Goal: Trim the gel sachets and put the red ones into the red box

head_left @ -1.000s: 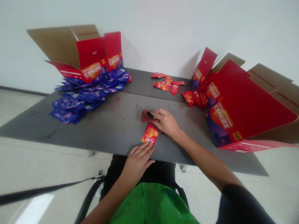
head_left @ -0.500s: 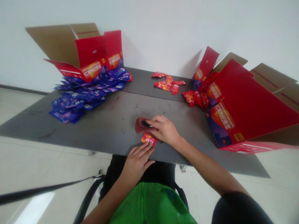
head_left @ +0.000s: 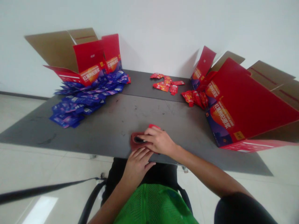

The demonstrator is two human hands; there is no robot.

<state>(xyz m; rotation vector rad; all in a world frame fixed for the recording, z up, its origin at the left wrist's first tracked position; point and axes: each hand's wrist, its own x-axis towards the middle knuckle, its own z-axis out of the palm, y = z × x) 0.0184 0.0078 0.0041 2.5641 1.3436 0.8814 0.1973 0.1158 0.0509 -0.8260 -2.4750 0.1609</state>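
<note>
My right hand lies over a dark red pad on the grey table, its fingers resting on a black item on the pad. Just beyond those fingers, a red foil sachet shows only as a thin edge, the rest hidden under my right hand. My left hand sits at the near table edge, fingers spread. Its fingertips are next to the pad and my right hand, and it holds nothing I can see.
A heap of blue-purple sachets lies at the left, below a red carton. Loose red sachets lie at the back. A large opened red carton stands at the right. A black strap crosses the floor.
The dark red pad and my right hand have slid left and nearer me. The red sachet has gone from beside my left hand to almost fully under my right hand.
</note>
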